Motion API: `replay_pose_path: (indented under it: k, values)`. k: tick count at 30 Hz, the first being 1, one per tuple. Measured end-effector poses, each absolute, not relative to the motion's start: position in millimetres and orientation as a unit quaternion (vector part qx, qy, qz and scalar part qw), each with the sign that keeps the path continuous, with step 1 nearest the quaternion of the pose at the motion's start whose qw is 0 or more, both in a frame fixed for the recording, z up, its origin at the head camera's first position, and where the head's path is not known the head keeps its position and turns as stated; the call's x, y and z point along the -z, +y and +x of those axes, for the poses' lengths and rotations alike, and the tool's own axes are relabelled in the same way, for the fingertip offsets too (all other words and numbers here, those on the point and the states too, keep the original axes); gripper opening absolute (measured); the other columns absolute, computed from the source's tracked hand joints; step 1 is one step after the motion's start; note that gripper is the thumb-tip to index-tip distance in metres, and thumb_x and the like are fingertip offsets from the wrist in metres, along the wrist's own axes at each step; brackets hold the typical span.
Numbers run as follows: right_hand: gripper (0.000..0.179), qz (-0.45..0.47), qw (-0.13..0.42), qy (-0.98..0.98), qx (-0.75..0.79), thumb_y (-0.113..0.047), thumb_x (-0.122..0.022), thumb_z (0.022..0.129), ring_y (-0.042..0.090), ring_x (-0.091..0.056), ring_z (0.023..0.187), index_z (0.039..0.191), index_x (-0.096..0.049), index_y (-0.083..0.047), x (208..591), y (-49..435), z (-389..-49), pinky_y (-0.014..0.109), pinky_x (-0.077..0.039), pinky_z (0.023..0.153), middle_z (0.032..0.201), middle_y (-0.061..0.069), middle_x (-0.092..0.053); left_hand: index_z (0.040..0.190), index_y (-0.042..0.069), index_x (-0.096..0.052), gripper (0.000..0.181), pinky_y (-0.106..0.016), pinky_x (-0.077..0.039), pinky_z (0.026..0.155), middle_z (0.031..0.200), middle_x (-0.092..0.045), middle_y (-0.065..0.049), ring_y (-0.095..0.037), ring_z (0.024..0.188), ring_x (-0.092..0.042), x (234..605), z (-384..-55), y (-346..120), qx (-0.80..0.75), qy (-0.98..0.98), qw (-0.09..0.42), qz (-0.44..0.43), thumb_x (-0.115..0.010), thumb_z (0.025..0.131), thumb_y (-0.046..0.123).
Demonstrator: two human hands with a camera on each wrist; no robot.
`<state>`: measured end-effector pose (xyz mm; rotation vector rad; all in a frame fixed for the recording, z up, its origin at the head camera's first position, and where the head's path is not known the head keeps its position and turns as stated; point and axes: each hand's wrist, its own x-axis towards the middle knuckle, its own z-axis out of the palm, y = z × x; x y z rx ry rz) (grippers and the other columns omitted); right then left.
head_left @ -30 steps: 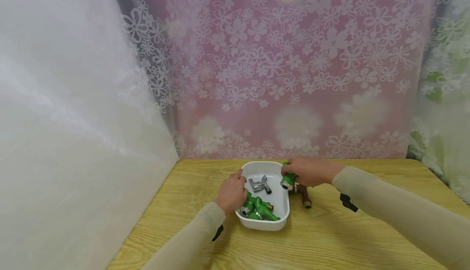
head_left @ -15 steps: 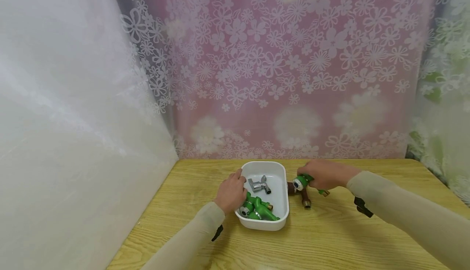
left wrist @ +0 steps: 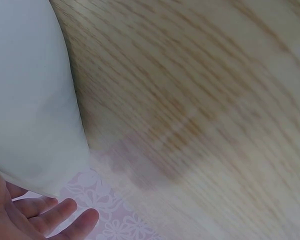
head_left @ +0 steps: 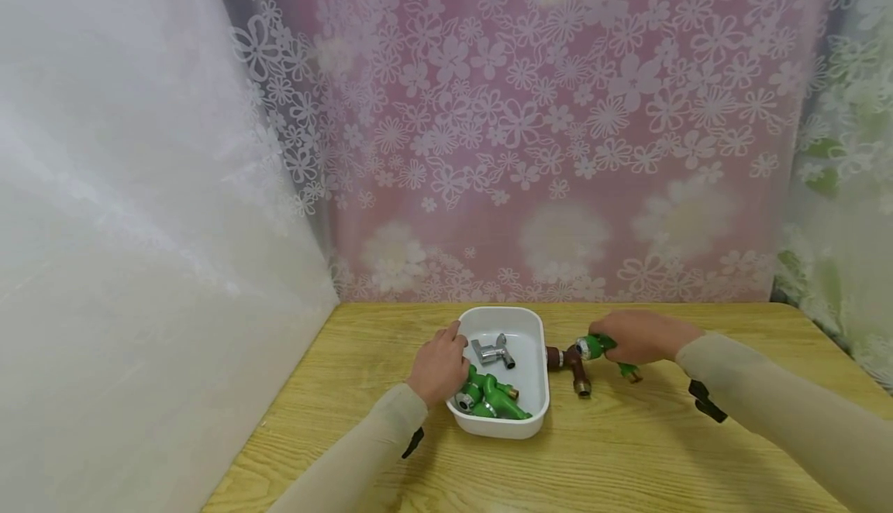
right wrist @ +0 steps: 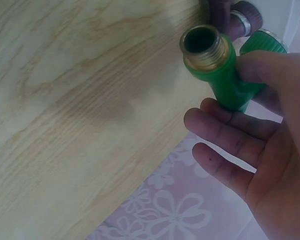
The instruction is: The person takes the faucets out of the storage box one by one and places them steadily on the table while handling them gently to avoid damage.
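My left hand [head_left: 438, 366] rests on the left rim of a white tub [head_left: 514, 428]. In the left wrist view, several fingertips [left wrist: 85, 221] extend past the tub's rim. With my right hand [head_left: 638, 335] I hold a green valve [head_left: 591, 346], its ribbed, silver-ringed knob towards the tub. Its brass-threaded end [right wrist: 211, 54] faces the camera in the right wrist view, where the thumb lies along the body and the other fingers reach beneath. Close by, a brown valve [head_left: 577, 370] with a brass end lies against the tub's right side.
Inside the tub are a chrome valve [head_left: 493, 352] towards the back and several green valves [head_left: 504, 401] piled at the front. All stands on a wood-grain table [head_left: 628, 451]. Behind it hangs a pink floral curtain [head_left: 544, 187]; white sheeting [head_left: 160, 226] covers the left.
My right hand has carried the green valve rightwards from the tub's right rim, past the brown valve, and turned it. My left hand and the tub stay put.
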<state>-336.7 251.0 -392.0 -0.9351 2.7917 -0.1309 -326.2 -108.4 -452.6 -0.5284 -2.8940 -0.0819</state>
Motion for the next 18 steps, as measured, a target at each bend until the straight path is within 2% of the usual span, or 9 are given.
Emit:
replay_pose_path:
  k: [2, 8, 15, 18]
  values:
    - [0.026, -0.317, 0.089, 0.944, 0.034, -0.019, -0.070, 0.093, 0.008, -0.056, 0.078, 0.117, -0.066, -0.012, 395, 254, -337, 0.036, -0.047, 0.066, 0.095, -0.007, -0.064, 0.125, 0.008, -0.066, 0.032, -0.045, -0.054, 0.098, 0.156, -0.043, -0.012, -0.029, 0.134, -0.052, 453, -327, -108, 0.028, -0.978, 0.100, -0.179, -0.056, 0.099, 0.024]
    - [0.011, -0.307, 0.071, 0.949, 0.024, -0.021, -0.071, 0.093, 0.008, -0.050, 0.070, 0.101, -0.065, -0.018, 406, 260, -337, 0.033, -0.043, 0.063, 0.083, -0.011, -0.058, 0.125, 0.007, -0.066, 0.032, -0.044, -0.054, 0.098, 0.156, -0.043, -0.012, -0.029, 0.133, -0.052, 453, -327, -108, 0.027, -0.978, 0.102, -0.181, -0.056, 0.099, 0.024]
    - [0.015, -0.291, 0.069, 0.954, 0.013, -0.027, -0.070, 0.094, 0.008, -0.045, 0.064, 0.104, -0.067, -0.016, 417, 263, -333, 0.030, -0.036, 0.057, 0.077, -0.010, -0.054, 0.125, 0.008, -0.066, 0.032, -0.043, -0.055, 0.098, 0.156, -0.042, -0.012, -0.028, 0.133, -0.052, 452, -326, -109, 0.025, -0.978, 0.096, -0.184, -0.056, 0.099, 0.024]
    - [0.013, -0.281, 0.069, 0.957, 0.011, -0.029, -0.069, 0.095, 0.009, -0.042, 0.062, 0.099, -0.066, -0.017, 422, 264, -333, 0.029, -0.034, 0.056, 0.073, -0.009, -0.052, 0.123, 0.008, -0.066, 0.031, -0.043, -0.055, 0.097, 0.155, -0.043, -0.013, -0.029, 0.132, -0.053, 452, -326, -109, 0.027, -0.977, 0.100, -0.187, -0.057, 0.098, 0.023]
